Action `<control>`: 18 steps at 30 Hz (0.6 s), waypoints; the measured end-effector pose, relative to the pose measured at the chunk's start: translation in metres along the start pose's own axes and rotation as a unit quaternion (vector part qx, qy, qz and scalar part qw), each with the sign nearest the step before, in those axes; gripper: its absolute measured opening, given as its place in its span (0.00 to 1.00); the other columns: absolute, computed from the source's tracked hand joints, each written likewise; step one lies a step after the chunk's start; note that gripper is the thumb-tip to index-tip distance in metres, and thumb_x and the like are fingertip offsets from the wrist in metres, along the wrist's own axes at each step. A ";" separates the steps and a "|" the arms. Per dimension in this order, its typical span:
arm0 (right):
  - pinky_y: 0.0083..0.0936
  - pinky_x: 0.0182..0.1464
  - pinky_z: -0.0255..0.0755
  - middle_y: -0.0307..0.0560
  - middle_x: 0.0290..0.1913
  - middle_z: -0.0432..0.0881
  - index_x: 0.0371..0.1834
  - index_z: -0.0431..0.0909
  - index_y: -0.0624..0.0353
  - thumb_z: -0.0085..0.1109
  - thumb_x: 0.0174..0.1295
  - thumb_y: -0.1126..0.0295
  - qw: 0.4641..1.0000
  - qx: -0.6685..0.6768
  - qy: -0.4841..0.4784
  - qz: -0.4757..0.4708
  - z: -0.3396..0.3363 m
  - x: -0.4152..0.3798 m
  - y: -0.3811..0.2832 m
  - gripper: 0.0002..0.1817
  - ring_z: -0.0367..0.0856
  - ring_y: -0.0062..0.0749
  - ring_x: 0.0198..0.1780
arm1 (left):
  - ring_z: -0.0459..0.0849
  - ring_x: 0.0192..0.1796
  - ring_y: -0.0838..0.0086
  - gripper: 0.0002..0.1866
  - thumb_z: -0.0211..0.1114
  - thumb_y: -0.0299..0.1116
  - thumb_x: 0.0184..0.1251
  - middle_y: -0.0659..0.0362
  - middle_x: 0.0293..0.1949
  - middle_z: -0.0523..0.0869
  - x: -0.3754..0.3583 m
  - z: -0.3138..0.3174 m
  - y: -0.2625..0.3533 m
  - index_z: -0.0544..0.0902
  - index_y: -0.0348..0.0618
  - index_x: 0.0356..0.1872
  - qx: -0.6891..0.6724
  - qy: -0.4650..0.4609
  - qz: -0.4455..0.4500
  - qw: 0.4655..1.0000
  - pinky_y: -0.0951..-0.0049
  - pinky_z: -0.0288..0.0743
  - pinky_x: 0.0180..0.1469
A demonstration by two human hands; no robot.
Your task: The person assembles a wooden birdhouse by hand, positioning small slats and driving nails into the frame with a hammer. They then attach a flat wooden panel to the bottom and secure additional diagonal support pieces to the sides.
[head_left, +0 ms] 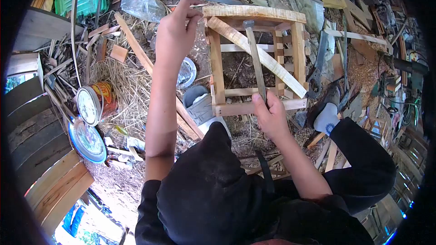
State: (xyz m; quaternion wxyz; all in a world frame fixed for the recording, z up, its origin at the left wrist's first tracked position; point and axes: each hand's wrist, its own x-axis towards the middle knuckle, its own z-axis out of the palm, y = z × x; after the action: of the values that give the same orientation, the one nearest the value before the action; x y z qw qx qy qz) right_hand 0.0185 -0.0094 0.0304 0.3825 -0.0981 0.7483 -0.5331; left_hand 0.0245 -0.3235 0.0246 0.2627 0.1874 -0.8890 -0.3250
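Note:
A hammer (pixel 256 59) is held in my right hand (pixel 272 114), which is wrapped round the lower end of its handle. The hammer's head points away from me, over the wooden frame. My left hand (pixel 178 25) is raised at the frame's far left corner, thumb and fingers pinched together. A thin, light sliver shows at its fingertips, too small to name. The box-like frame (pixel 218 68) of pale slats stands on the ground before me. Across its top a loose-looking slat (pixel 272 66) slants from far left to near right, passing under the hammer.
A handsaw (pixel 321 56) leans right of the frame. On the left are a tin can (pixel 93 104), a round lid (pixel 87 139) and a long wood strip (pixel 134 43). A roll of tape (pixel 186 72) lies near my left forearm. Straw and wood scraps litter the ground.

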 end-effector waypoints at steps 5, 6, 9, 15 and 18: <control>0.21 0.28 0.60 0.28 0.26 0.70 0.44 0.79 0.60 0.59 0.83 0.58 0.997 0.037 -0.007 0.075 0.003 -0.002 0.002 0.15 0.64 0.12 0.27 | 0.95 0.45 0.55 0.20 0.71 0.22 0.70 0.54 0.42 0.95 -0.006 -0.005 0.004 0.81 0.45 0.62 0.034 -0.040 0.021 0.998 0.61 0.86 0.47; 0.22 0.28 0.59 0.28 0.25 0.69 0.40 0.77 0.58 0.60 0.83 0.58 0.998 0.027 -0.005 0.057 0.003 -0.001 0.005 0.16 0.63 0.12 0.28 | 0.94 0.45 0.53 0.21 0.71 0.22 0.70 0.53 0.42 0.95 -0.006 -0.003 0.007 0.81 0.46 0.62 0.042 -0.058 0.006 0.997 0.60 0.86 0.47; 0.22 0.28 0.58 0.27 0.25 0.68 0.37 0.75 0.58 0.60 0.83 0.58 0.998 0.020 -0.002 0.053 0.002 -0.002 0.016 0.17 0.62 0.12 0.28 | 0.94 0.46 0.53 0.22 0.70 0.22 0.69 0.53 0.42 0.95 -0.007 0.009 0.004 0.81 0.47 0.63 0.056 -0.063 0.012 0.996 0.59 0.86 0.47; 0.23 0.29 0.59 0.28 0.25 0.68 0.36 0.74 0.57 0.61 0.82 0.58 0.997 0.016 0.002 0.072 0.004 -0.001 0.015 0.17 0.62 0.13 0.28 | 0.95 0.47 0.57 0.22 0.71 0.21 0.69 0.54 0.41 0.95 -0.004 0.004 0.010 0.81 0.44 0.63 -0.003 -0.019 0.035 0.999 0.62 0.87 0.47; 0.23 0.29 0.59 0.28 0.25 0.68 0.37 0.75 0.58 0.61 0.82 0.58 0.998 0.025 -0.001 0.058 0.005 -0.001 0.013 0.17 0.63 0.13 0.28 | 0.96 0.47 0.61 0.23 0.72 0.20 0.68 0.55 0.41 0.96 -0.002 0.006 0.009 0.81 0.43 0.64 -0.027 -0.037 0.021 0.999 0.64 0.87 0.47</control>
State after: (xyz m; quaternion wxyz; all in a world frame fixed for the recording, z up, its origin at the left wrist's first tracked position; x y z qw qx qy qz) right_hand 0.0256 -0.0073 0.0191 0.4155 -0.0453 0.7388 -0.5286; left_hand 0.0212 -0.3136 0.0261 0.2413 0.1498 -0.8928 -0.3497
